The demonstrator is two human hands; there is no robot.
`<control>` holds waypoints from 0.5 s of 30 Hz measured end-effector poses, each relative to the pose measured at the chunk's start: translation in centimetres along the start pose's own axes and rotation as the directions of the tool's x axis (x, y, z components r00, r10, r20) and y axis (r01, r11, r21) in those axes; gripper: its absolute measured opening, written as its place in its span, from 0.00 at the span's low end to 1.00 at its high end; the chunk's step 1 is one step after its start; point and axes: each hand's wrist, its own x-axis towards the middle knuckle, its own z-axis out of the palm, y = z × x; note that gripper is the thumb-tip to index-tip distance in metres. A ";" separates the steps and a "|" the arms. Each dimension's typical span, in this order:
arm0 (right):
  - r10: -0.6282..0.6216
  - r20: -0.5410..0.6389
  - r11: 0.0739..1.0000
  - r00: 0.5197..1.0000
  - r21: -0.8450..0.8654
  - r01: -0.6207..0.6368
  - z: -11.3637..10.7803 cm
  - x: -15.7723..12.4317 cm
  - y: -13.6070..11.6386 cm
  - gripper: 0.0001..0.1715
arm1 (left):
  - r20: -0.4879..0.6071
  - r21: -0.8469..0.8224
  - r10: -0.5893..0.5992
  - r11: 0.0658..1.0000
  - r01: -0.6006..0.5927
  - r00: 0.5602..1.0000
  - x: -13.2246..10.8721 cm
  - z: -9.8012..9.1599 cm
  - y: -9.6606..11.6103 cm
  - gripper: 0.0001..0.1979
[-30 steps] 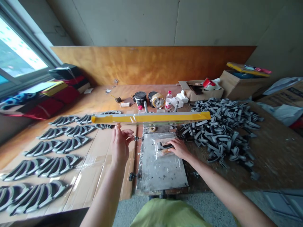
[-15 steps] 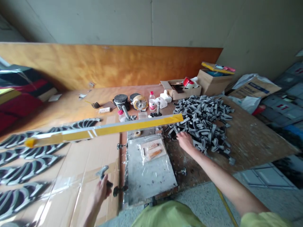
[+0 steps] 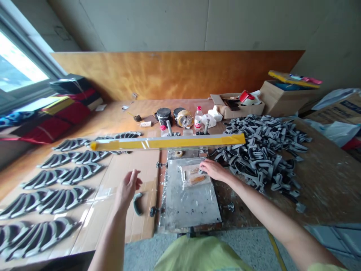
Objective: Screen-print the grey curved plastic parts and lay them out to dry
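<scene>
My left hand (image 3: pixel 127 188) hovers over the cardboard sheet (image 3: pixel 118 210) with fingers loosely spread and nothing in it. Just right of it a single grey curved handle piece (image 3: pixel 138 203) lies on the cardboard. My right hand (image 3: pixel 213 169) rests at the right edge of the metal plate (image 3: pixel 191 205), fingers curled beside a small jig (image 3: pixel 192 175) wrapped in clear plastic; what they grip is hidden. A long bar taped yellow (image 3: pixel 169 142) stands raised above the plate.
A big pile of grey handle pieces (image 3: pixel 262 150) lies right of the plate. Rows of finished pieces (image 3: pixel 56 188) cover the cardboard at left. Cans, a tape roll (image 3: pixel 184 119), a bottle (image 3: pixel 198 119) and cardboard boxes (image 3: pixel 282 96) stand behind. Folded cloths (image 3: pixel 56 113) lie by the window.
My left hand has let go of a grey piece, which now lies on the cardboard. My right hand came back from the pile to the jig. My head turned back left.
</scene>
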 end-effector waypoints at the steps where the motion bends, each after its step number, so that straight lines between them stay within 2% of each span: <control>1: -0.031 0.076 1.000 0.997 0.000 0.031 0.7 1.3 -1.6 0.12 | 0.010 -0.119 0.045 0.992 -0.043 0.999 0.2 0.4 1.9 0.32; 4: 0.008 0.218 0.999 0.976 -0.053 0.004 2.9 4.3 -4.6 0.09 | -0.022 -0.417 0.188 0.891 -0.180 0.982 0.0 1.4 7.6 0.23; 7: 0.076 0.182 0.994 0.980 -0.095 -0.059 4.9 5.2 -5.1 0.11 | -0.075 -0.553 0.259 0.793 -0.257 0.963 -0.5 2.0 11.1 0.18; 9: 0.099 0.106 0.990 0.989 -0.115 -0.086 6.1 5.0 -5.0 0.14 | -0.083 -0.573 0.264 0.776 -0.262 0.961 -0.6 2.2 11.8 0.18; 11: 0.080 0.024 0.988 0.997 -0.132 -0.076 7.0 4.4 -4.9 0.13 | -0.078 -0.565 0.250 0.786 -0.249 0.965 -0.7 2.2 11.5 0.18; 13: 0.038 -0.059 0.989 0.998 -0.138 -0.045 7.3 3.4 -4.4 0.12 | -0.071 -0.529 0.229 0.816 -0.231 0.971 -1.2 1.9 10.6 0.17; 15: 0.008 -0.119 0.992 0.993 -0.127 -0.023 6.6 2.1 -3.1 0.14 | -0.066 -0.460 0.177 0.868 -0.187 0.982 -2.2 1.3 9.1 0.19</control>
